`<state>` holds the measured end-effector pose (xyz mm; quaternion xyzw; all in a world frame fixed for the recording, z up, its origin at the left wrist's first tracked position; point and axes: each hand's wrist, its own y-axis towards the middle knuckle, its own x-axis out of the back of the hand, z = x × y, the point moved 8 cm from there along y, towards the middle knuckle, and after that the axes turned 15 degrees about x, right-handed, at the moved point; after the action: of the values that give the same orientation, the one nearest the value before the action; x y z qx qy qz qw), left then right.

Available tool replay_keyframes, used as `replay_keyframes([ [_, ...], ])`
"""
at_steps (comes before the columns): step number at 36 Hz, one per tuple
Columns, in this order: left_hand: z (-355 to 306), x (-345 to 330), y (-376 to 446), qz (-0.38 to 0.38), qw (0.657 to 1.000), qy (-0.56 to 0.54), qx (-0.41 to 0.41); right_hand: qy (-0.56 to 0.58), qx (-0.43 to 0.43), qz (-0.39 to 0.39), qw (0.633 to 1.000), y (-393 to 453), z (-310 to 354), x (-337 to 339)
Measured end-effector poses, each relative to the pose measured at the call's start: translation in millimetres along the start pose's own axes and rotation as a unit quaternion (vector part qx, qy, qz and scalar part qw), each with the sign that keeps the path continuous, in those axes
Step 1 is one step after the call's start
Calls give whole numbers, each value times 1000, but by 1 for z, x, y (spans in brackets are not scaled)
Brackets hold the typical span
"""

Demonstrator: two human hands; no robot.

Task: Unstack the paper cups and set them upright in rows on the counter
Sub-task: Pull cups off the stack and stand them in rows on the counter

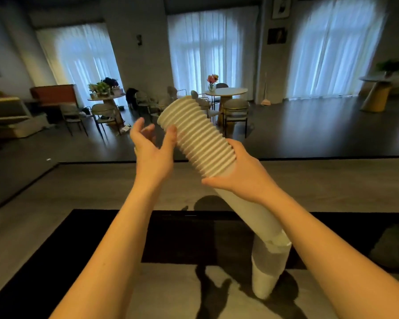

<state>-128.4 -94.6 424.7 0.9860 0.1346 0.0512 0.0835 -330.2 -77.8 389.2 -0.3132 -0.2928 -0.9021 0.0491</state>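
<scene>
One long stack of white paper cups [197, 137] slants above the grey counter [332, 180], its ribbed rims pointing up and away while its lower part sits inside a translucent plastic sleeve [266, 261] that bends down until its end rests on the counter. The right hand [242, 173] is wrapped around the stack where the sleeve begins. The left hand [151, 149] is spread wide on the stack's left, only its thumb touching the rims near the top.

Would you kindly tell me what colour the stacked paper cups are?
White, with ridged rims; the paper cups show best in the head view.
</scene>
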Motion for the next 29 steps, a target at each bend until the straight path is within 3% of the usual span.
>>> replay_keyframes([
  [2,-20,23,8,-23,995,61,-78,-16,-1,41,999,6,1,-14],
  [7,-23,42,44,130,958,255,-24,-19,-14,106,994,21,8,-49],
  [11,-12,67,64,202,943,264,38,-7,-24,127,992,30,9,-70],
  [18,-7,105,90,193,939,281,45,11,-29,139,990,54,15,-112],
  [22,-2,137,117,147,955,252,48,14,-41,158,987,70,13,-137],
  [29,-5,241,193,-99,972,211,-19,2,-85,172,981,112,6,-180],
])
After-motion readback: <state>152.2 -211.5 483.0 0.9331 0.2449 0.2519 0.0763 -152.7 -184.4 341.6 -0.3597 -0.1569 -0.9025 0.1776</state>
